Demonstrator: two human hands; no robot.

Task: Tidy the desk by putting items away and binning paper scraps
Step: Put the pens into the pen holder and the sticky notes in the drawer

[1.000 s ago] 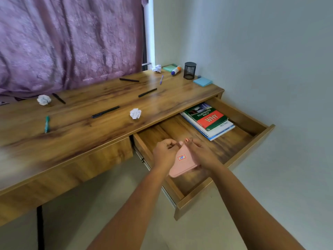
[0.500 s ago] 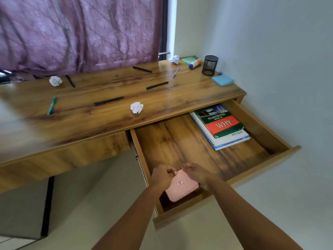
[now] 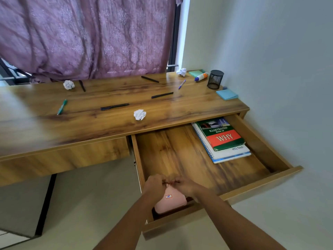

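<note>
Hands: left hand (image 3: 153, 186) and right hand (image 3: 185, 186) | fingers pinching top of flat pink pouch (image 3: 171, 202) | pouch in front-left corner of open wooden drawer (image 3: 198, 165)

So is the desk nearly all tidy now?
Not yet. Done: a book and notebook lie in the open drawer. In hand: the left hand and right hand hold a pink pouch at the drawer's front corner. Left: three paper balls, several pens, a glue stick and sticky notes on the desk.
</note>
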